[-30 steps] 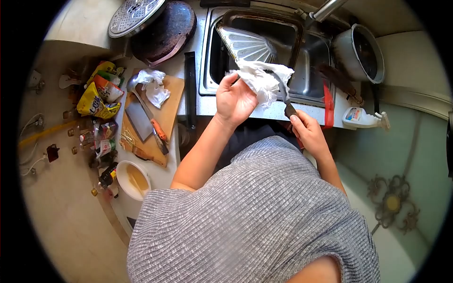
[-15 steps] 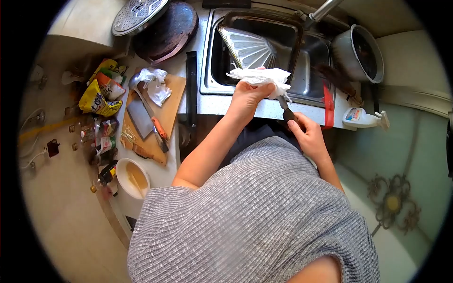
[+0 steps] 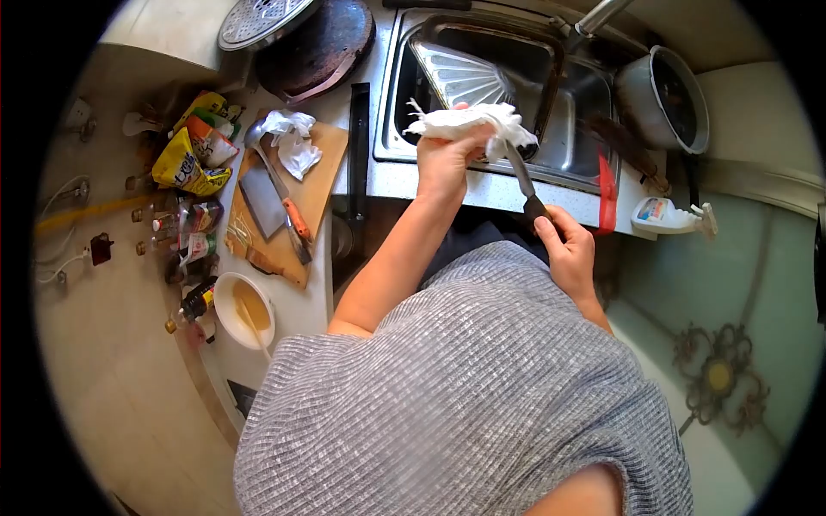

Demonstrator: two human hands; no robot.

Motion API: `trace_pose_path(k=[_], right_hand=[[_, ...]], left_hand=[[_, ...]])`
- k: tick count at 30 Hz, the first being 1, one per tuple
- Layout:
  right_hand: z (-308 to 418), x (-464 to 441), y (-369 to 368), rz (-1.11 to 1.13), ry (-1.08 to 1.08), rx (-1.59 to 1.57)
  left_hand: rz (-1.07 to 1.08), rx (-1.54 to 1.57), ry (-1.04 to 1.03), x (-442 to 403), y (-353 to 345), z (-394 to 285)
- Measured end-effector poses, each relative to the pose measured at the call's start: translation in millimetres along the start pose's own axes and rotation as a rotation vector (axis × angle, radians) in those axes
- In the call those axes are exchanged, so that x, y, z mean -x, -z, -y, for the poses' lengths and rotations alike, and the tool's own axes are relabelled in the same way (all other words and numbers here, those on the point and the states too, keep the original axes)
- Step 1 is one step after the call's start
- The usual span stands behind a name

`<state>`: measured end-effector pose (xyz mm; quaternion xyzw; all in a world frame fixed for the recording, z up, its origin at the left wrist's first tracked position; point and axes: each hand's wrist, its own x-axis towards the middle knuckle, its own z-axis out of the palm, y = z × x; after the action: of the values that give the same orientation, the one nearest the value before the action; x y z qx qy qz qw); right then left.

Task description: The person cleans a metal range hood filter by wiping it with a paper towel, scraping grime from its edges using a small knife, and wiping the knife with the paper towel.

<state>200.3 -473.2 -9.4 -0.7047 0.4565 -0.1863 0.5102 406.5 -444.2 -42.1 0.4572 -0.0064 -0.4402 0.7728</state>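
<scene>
A crumpled white cloth or tissue (image 3: 465, 125) is pinched in my left hand (image 3: 446, 163), over the sink's front edge. It wraps the far end of a dark-handled utensil (image 3: 521, 176), whose head is hidden inside it. My right hand (image 3: 570, 249) is closed on the dark handle near my body. Beyond the cloth, a ribbed metal tray (image 3: 460, 76) leans in the steel sink (image 3: 571, 129).
On the left, a wooden cutting board (image 3: 323, 185) holds a cleaver (image 3: 262, 199), a ladle and crumpled tissue. Nearby are a white bowl (image 3: 225, 320) and bottles. A pot (image 3: 641, 95) and spray bottle (image 3: 667, 215) stand at right.
My left hand has turned from palm-up to closed around the cloth, folding it over the utensil's end. The metal part nearest the handle now shows more.
</scene>
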Motion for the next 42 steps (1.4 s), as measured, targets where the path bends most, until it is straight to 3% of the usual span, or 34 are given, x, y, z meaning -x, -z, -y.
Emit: trace_pose_path(k=[2, 6, 11, 15, 16, 19, 24, 28, 29, 31, 32, 36, 42], right_hand=[[0, 2, 8, -0.046, -0.161, -0.254], [-1, 9, 19, -0.064, -0.114, -0.205], [2, 7, 17, -0.022, -0.135, -0.203], [-14, 8, 19, -0.031, -0.123, -0.223], [-16, 9, 20, -0.014, -0.140, -0.247], [-20, 11, 17, 0.031, -0.187, -0.298], [-25, 9, 6, 0.088, -0.228, -0.312], [-27, 2, -1, 0.122, -0.229, -0.261], [-28, 0, -2, 0.136, -0.231, -0.250], [-31, -6, -7, 0.162, -0.232, -0.239], [-34, -10, -11, 0.176, -0.235, -0.238], [-30, -18, -25, 0.156, -0.135, -0.215], [-36, -29, -19, 0.207, -0.193, 0.002]], left_hand=[[-0.114, -0.065, -0.115, -23, 25, 5], [-0.183, -0.119, -0.224, -22, 43, -4], [-0.047, -0.004, -0.049, -15, 30, 6], [0.261, 0.061, 0.213, -3, 38, 3], [0.241, 0.062, 0.261, 6, 36, -3], [0.472, 0.166, 0.265, -1, 74, 11], [0.535, 0.427, 0.332, 5, 90, 1], [0.502, 0.510, 0.361, -1, 110, 6], [0.391, 0.499, 0.344, -3, 116, 12], [0.181, 0.269, 0.345, -2, 123, 14], [0.235, 0.278, 0.327, -10, 141, 23], [-0.024, 0.116, 0.390, -17, 165, 30], [-0.295, -0.386, 0.144, -35, 167, 48]])
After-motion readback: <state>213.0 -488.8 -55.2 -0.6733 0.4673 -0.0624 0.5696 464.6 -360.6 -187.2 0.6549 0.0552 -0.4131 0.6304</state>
